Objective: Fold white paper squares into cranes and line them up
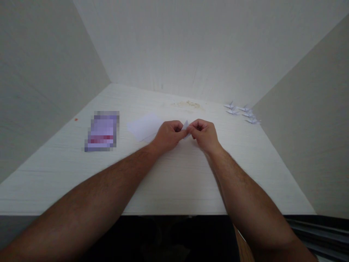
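Note:
A small piece of folded white paper (186,125), with a pointed top, is held between my two hands above the middle of the table. My left hand (171,134) pinches its left side between thumb and fingers. From the right, my right hand (204,134) pinches the paper's other side, its fingers curled in. The fingers cover much of the paper, so its full shape is hidden. Just left of my left hand lie white paper sheets (145,126), partly behind that hand.
Several folded paper cranes (250,115) stand together at the table's back right corner. A pixelated purple item (102,131) lies on the left, near a small orange spot (76,119). Pale walls (177,43) enclose the white table (174,189) at back and sides.

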Tool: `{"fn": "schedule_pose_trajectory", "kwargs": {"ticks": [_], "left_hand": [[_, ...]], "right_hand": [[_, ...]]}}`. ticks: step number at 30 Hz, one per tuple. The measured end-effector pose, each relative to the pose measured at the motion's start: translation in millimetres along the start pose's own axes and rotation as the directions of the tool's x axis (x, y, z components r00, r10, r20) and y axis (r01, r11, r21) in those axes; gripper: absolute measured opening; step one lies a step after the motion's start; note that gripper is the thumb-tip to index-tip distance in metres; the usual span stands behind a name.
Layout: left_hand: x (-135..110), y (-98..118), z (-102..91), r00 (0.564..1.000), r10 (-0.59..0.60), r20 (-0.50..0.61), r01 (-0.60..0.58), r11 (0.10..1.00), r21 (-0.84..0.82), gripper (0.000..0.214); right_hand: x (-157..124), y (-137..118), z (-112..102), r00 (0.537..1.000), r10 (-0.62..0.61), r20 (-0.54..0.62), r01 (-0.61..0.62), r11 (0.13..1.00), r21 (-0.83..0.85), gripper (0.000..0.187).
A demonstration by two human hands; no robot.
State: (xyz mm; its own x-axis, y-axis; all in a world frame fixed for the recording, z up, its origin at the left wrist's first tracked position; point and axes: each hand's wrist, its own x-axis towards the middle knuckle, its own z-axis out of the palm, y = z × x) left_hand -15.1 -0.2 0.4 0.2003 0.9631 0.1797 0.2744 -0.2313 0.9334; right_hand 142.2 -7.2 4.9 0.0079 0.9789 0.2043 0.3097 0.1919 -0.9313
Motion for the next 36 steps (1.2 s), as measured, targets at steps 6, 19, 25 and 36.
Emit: {"fn": "schedule_pose_trajectory", "kwargs": {"ticks": [6,19,25,36], "left_hand": [[1.1,0.8,-1.5,0.999,-0.043,-0.027,0.043,0.999,-0.018,0.023],[1.5,1.3,-3.3,0.995,-0.08,-0.061,0.077,0.995,-0.059,0.021],[0.3,3.9,-3.8,0.996,-0.083,-0.043,0.079,0.993,-0.091,0.022],[0.2,-2.9,-2.2,0.999,-0.054,-0.004,0.052,0.988,-0.143,0.023]], "right_hand": [[-0.8,0.2,1.2,0.999,0.039,0.012,-0.038,0.998,-0.055,0.018],[-2.6,3.3,3.7,0.999,-0.055,0.003,0.054,0.978,-0.199,0.019],[-3.3,2.0,3.2,0.998,-0.065,-0.012,0.061,0.974,-0.217,0.018],[-5.6,-0.6,0.3,0.998,-0.058,0.03,0.063,0.979,-0.192,0.019]]}}
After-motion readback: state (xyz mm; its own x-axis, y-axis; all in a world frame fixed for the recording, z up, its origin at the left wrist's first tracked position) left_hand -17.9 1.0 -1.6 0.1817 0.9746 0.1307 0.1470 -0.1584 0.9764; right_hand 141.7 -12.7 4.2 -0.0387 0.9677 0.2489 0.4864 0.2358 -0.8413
